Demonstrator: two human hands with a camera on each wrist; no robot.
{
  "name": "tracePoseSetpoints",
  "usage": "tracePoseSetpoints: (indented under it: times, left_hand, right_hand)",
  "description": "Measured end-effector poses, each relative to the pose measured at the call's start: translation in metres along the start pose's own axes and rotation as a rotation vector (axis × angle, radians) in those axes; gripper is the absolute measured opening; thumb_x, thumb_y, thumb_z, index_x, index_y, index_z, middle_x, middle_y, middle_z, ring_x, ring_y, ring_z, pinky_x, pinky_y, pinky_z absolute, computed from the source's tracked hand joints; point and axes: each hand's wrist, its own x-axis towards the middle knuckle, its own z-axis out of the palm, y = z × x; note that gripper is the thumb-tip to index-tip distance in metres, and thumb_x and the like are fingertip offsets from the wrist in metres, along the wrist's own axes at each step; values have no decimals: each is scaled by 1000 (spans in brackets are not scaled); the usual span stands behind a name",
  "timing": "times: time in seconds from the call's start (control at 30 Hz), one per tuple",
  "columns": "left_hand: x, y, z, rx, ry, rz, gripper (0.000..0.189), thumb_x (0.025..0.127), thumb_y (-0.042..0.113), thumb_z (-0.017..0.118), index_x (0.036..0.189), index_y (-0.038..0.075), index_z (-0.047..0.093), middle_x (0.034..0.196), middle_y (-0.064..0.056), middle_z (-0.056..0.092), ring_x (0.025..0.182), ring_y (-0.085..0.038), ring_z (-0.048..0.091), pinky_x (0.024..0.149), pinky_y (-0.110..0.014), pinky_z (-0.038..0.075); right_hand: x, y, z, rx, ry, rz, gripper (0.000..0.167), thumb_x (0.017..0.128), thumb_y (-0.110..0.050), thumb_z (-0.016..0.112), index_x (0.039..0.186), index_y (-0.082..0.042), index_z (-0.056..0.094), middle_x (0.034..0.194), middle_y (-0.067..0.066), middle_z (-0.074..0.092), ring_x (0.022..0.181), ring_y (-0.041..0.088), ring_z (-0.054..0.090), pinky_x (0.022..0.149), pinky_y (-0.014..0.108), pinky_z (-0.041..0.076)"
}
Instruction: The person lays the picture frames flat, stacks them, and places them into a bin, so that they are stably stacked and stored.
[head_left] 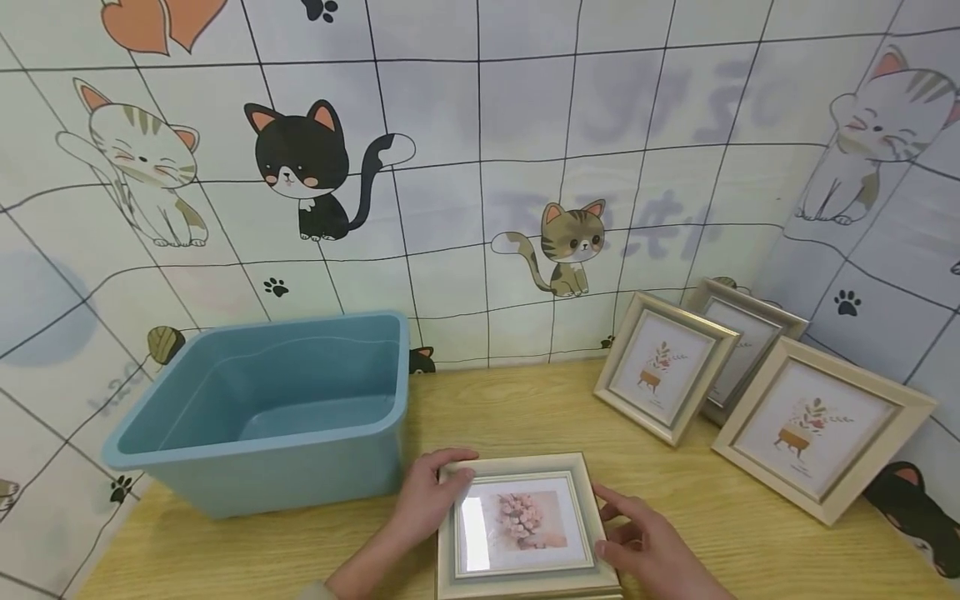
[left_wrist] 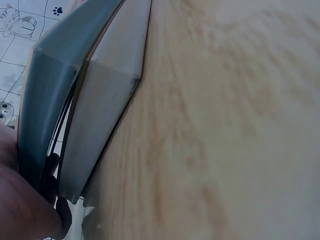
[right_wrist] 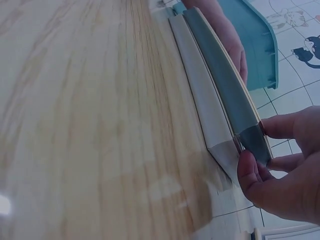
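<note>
A cream picture frame (head_left: 525, 477) with a pink flower print lies face up at the front of the table, on top of a second frame (right_wrist: 197, 100) with pale sides. My left hand (head_left: 429, 498) grips the upper frame at its left edge, thumb on the front border. In the left wrist view, its fingertips (left_wrist: 52, 162) reach into a narrow gap beneath the upper frame's blue-grey side. At the right edge, my right hand (head_left: 648, 546) pinches the upper frame near a corner. Most of the lower frame is hidden in the head view.
A blue plastic tub (head_left: 285, 467) stands to the left on the wooden table (head_left: 495, 408). Three picture frames stand at the right: a small one (head_left: 630, 367), another (head_left: 750, 308) partly hidden behind, and a wider one (head_left: 877, 442). Cat-patterned sheeting (head_left: 450, 125) hangs behind.
</note>
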Motion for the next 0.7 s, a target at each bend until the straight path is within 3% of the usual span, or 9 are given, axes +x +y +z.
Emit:
tracePoseSetpoints:
  times: [0.33,0.47,0.7]
  left_hand:
    - [0,-4,2,29,0,-28,21,93,9,71,113,6,77,120,-11,72,121,-40,59,105,-56,41]
    - [2,-5,1,27,-22,-18,21,94,9,71,113,4,77,119,-13,72,120,-40,60,104,-55,43]
    - [6,-9,-2,-16,-64,-67,21,94,9,72,114,5,78,121,-13,72,125,-39,58,106,-54,41]
  right_hand:
    - [2,2,2,-56,8,-12,58,106,-11,56,150,17,31,121,17,53,91,13,59,76,28,49]
    - [3,2,2,-56,4,-3,58,106,-11,56,150,17,30,123,20,54,95,20,60,77,28,49]
    - [3,2,2,-36,-5,15,60,106,-13,57,153,14,28,125,21,52,98,26,59,78,28,49]
